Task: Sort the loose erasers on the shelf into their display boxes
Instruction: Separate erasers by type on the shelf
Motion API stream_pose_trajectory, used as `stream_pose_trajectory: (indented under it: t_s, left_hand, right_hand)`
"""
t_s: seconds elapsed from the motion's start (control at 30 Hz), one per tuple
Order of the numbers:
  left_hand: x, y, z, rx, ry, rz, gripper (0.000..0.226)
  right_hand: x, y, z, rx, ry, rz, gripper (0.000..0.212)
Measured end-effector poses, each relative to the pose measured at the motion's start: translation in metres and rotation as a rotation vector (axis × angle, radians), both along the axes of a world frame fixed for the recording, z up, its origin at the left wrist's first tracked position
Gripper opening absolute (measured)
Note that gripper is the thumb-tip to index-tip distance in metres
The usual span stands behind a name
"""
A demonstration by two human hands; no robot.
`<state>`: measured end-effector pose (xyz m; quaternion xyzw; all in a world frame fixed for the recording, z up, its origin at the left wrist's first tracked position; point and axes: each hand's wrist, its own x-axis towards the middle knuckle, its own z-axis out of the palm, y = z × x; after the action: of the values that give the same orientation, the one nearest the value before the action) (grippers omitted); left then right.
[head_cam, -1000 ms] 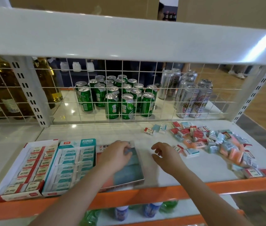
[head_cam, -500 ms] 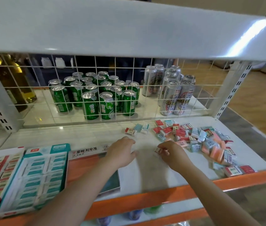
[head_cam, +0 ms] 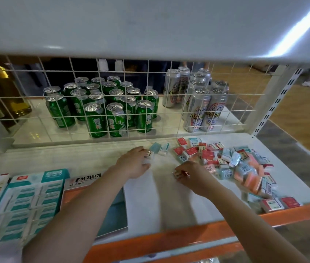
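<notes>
With each hand pinching a red-sleeved eraser, left hand [head_cam: 134, 164] far, right hand [head_cam: 192, 175] near, either eraser could slip mid-carry to the display boxes [head_cam: 34, 196].

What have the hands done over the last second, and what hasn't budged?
The left hand left the orange display box and reached back to the small red-and-white eraser. The right hand picked a red-sleeved eraser off the pile's edge. The loose eraser pile and teal display box are unchanged.
</notes>
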<state>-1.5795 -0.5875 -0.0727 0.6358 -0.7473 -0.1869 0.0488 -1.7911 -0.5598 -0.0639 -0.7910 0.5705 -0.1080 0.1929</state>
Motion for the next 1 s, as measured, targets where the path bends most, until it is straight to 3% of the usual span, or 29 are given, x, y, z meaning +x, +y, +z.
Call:
stream_pose_trajectory:
  t_s: [0.17, 0.43, 0.67, 0.83, 0.93, 1.0]
  left_hand:
    - [-0.007, 0.01, 0.005, -0.067, -0.109, -0.034, 0.039]
    - [-0.016, 0.045, 0.009, -0.054, -0.142, -0.091, 0.035]
    - [-0.017, 0.061, 0.008, -0.11, 0.016, -0.006, 0.021]
    - [-0.014, 0.048, 0.004, -0.035, 0.094, -0.037, 0.048]
    - [-0.019, 0.043, 0.006, 0.101, 0.175, -0.053, 0.053]
    - [-0.022, 0.04, 0.007, 0.145, 0.121, -0.065, 0.051]
  right_hand:
    - [-0.002, 0.001, -0.007, -0.032, 0.03, -0.033, 0.016]
    - [-0.007, 0.015, -0.009, -0.09, 0.007, -0.105, 0.026]
    - [-0.007, 0.037, -0.009, -0.104, 0.008, -0.14, 0.031]
    - [-0.009, 0.044, -0.008, -0.021, 0.044, -0.191, 0.031]
    - [-0.009, 0.047, -0.01, 0.001, 0.085, -0.228, 0.043]
    - [-0.007, 0.048, -0.011, -0.006, 0.053, -0.237, 0.04]
